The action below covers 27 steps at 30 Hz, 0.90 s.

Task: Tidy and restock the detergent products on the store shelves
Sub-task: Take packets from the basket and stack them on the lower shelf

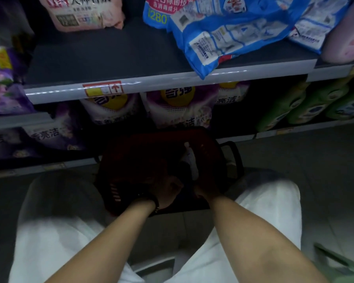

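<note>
head view. the red basket (116,193) sat on the floor between the person's knees, probably so that stock could be lifted straight to the shelves. the left hand (168,194) and right hand (205,189) were both inside the basket, close together; dimness hid whether they gripped anything. a pale pack (191,162) lay in the basket beyond the hands, its long axis running away from the person. above the basket, a blue detergent bag (223,37) lay flat on the shelf (110,58), long axis front-to-back, one corner overhanging the lip.
</note>
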Each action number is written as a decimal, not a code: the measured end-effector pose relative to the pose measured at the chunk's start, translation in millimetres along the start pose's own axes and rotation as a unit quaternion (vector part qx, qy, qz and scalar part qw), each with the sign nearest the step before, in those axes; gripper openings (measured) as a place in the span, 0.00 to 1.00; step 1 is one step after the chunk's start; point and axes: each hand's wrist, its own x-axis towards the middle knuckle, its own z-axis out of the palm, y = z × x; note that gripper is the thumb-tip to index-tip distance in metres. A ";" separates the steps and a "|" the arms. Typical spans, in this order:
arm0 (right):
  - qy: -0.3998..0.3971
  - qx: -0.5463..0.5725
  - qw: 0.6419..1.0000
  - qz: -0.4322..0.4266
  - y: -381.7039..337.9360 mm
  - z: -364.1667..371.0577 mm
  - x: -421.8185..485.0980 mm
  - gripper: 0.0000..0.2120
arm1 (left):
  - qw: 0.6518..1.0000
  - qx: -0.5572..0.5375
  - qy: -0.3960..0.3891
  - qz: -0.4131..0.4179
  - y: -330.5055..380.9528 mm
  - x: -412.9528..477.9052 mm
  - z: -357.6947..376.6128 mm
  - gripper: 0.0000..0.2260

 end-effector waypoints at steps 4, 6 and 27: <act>0.002 0.017 1.000 -0.008 3.6 0.2 3.2 0.18 | 1.000 -0.005 0.004 0.018 2.0 3.3 6.3 0.13; -0.002 -0.013 1.000 -0.027 3.9 2.5 0.3 0.25 | 1.000 -0.014 -0.002 0.008 -0.4 1.0 7.2 0.14; 0.182 0.302 0.919 -0.176 -135.1 -198.4 -245.8 0.16 | 0.974 -0.200 0.073 0.084 67.2 -99.5 -36.4 0.47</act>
